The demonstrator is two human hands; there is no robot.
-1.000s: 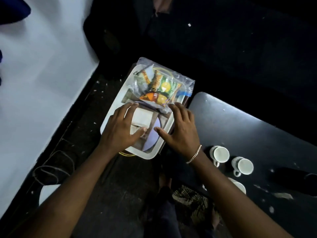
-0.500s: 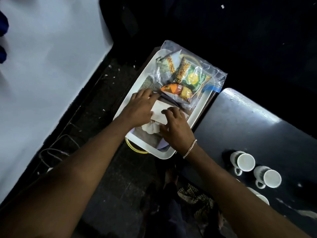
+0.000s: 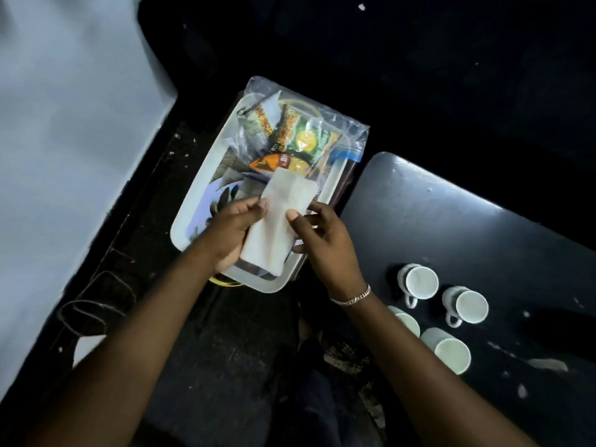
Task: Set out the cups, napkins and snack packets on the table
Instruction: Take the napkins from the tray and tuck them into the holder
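Observation:
A stack of white napkins [image 3: 278, 217] is lifted above the white tray [image 3: 206, 195]. My left hand [image 3: 233, 233] holds the stack from below and the left. My right hand [image 3: 322, 243] pinches its right edge with thumb and fingers. At the tray's far end lies a clear zip bag of snack packets [image 3: 300, 137]. Several white cups [image 3: 419, 280] stand upright on the dark table [image 3: 467, 227] to the right, apart from both hands.
The tray rests on a low dark surface beside the table's left edge. A white wall [image 3: 64, 140] runs along the left. Loose cables [image 3: 93, 304] lie on the dark floor at the lower left. A violet item and other things lie in the tray under the napkins.
Both hands have taken hold of the napkin stack in the tray and raised it clear of the tray bottom. The view has shifted slightly.

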